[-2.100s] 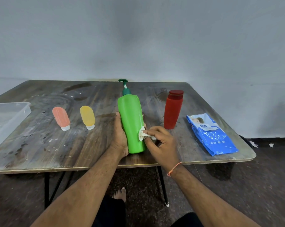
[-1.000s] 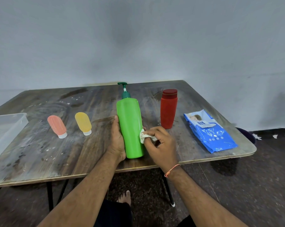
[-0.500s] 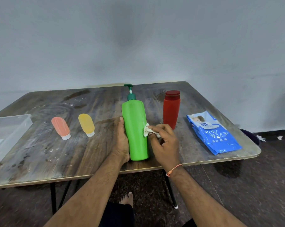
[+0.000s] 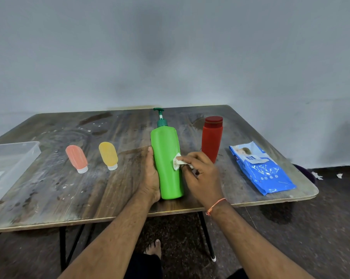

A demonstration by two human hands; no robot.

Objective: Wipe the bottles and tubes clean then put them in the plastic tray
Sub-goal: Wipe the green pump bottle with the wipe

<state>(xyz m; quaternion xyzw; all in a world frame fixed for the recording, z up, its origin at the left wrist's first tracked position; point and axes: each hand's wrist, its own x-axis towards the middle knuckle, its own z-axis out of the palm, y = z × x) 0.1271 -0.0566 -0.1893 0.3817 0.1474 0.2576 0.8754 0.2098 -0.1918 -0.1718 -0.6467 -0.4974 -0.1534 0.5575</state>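
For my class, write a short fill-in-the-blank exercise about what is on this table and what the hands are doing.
1. The right hand presses a white wipe against the ____ pump bottle.
2. The left hand steadies that bottle, which stands ____ on the table.
3. The red bottle stands between the pump bottle and the ____ pack of wipes.
4. The pink tube and yellow tube lie outside the clear ____.

Missing words: green; upright; blue; tray
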